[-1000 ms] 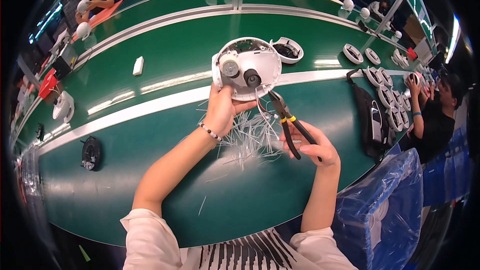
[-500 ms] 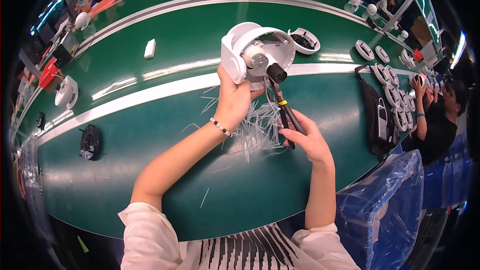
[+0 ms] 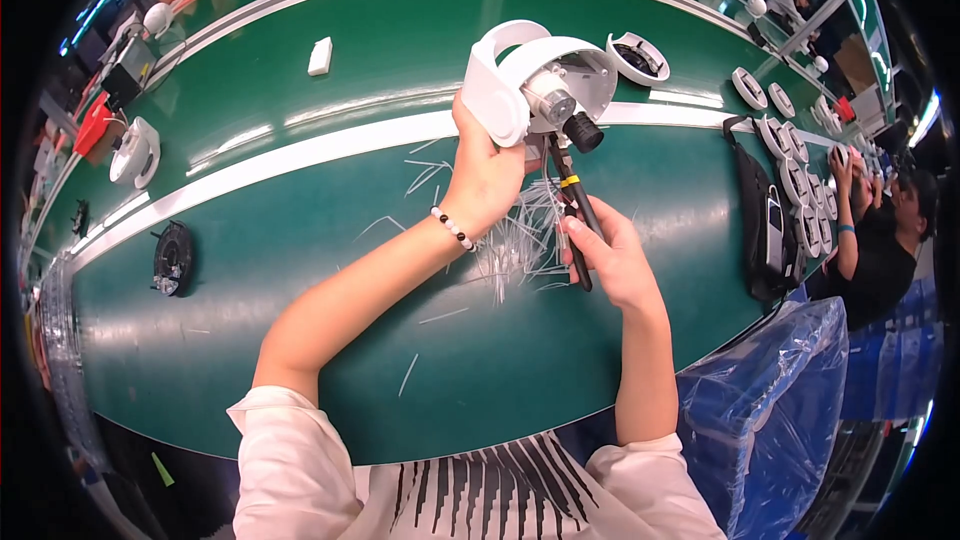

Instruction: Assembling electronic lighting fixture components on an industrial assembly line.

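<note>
My left hand (image 3: 487,175) is closed around the underside of a white camera housing (image 3: 498,105), holding it tilted above the bench. Inside the open shell sits a silvery motor-like part beside a black ribbed cylinder (image 3: 583,132). My right hand (image 3: 612,255) grips dark-handled cutting pliers (image 3: 576,202) with a yellow band. Their jaws reach up to the housing's lower side, by a thin cable; what they touch there is hidden. Beneath the hands lies a heap of clear plastic strips (image 3: 505,250), probably cable tie offcuts.
A black round part (image 3: 173,258) lies at left, near a white housing (image 3: 136,153). A small white block (image 3: 320,56) and a white ring-shaped cover (image 3: 638,59) are farther back. At right are a black pouch (image 3: 758,225), several white covers (image 3: 795,180), a plastic-lined blue bin (image 3: 760,410) and a co-worker (image 3: 885,230).
The housing has shifted slightly right and up in the picture and turned a little, with the pliers following. The whole view has also shifted somewhat. Both hands keep their holds.
</note>
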`<state>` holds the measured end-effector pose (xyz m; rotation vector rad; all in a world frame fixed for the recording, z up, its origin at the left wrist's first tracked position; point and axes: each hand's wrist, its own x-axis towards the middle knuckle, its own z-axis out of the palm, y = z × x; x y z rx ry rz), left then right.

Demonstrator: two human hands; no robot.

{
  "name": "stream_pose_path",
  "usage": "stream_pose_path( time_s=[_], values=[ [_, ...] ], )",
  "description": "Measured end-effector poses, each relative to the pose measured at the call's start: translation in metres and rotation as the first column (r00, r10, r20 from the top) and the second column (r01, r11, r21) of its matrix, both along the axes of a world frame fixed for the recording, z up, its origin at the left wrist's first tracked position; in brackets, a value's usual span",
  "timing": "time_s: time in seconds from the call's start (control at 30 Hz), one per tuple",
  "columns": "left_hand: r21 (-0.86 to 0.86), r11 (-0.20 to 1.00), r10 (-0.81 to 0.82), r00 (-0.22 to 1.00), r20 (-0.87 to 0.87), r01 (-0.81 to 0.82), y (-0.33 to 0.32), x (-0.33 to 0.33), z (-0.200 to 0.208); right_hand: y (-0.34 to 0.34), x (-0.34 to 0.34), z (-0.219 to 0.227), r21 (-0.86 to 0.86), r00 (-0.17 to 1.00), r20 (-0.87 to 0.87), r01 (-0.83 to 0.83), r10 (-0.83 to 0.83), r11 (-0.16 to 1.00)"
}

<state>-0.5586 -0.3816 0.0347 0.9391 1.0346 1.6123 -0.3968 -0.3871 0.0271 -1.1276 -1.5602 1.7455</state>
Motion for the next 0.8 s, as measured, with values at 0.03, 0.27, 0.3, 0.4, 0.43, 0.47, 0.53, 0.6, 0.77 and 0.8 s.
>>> stream_pose_path(
  time_s=[0.03,0.27,0.3,0.4,0.43,0.47,0.53,0.6,0.77,0.8],
  values=[
    [-0.002,1.0,0.002,1.0,0.0,-0.002,0.0,0.0,0.001,-0.002,-0.002,0.001,-0.007,0.999,0.036,0.008,-0.007,1.0],
    [-0.013,0.991,0.135,0.99,0.025,-0.135,0.015,-0.014,-0.008,-0.002,-0.001,-0.003,-0.041,0.997,-0.07,-0.04,0.037,0.998],
    [-0.007,0.988,0.153,0.988,0.025,-0.153,0.017,-0.017,-0.009,0.0,0.001,-0.003,-0.036,0.991,-0.122,-0.057,0.052,0.998],
    [-0.027,0.973,0.229,0.972,0.054,-0.227,0.025,-0.036,0.0,0.001,0.007,0.01,-0.026,0.969,-0.222,-0.115,0.107,0.993],
    [-0.067,0.973,0.228,0.966,0.121,-0.221,0.031,-0.043,0.002,0.001,0.01,0.013,-0.014,0.965,-0.25,-0.083,0.077,0.996],
    [-0.069,0.989,0.146,0.965,0.22,-0.133,0.041,-0.062,-0.006,0.001,0.006,0.013,-0.007,0.954,-0.294,-0.069,0.064,0.998],
    [-0.117,0.993,0.073,0.932,0.354,-0.033,0.053,-0.076,-0.003,-0.001,0.004,0.017,-0.021,0.948,-0.312,0.057,-0.061,0.998],
    [-0.156,0.988,0.077,0.929,0.362,-0.021,0.064,-0.096,-0.01,0.001,0.005,0.012,-0.042,0.944,-0.316,0.082,-0.091,0.996],
    [-0.312,0.949,0.075,0.918,0.39,0.055,0.094,-0.134,-0.045,-0.003,0.004,0.007,-0.021,0.943,-0.307,0.124,-0.125,0.992],
    [-0.272,0.962,0.059,0.957,0.284,0.021,0.092,-0.134,-0.044,-0.004,0.005,0.006,-0.018,0.942,-0.311,0.131,-0.13,0.991]
  ],
)
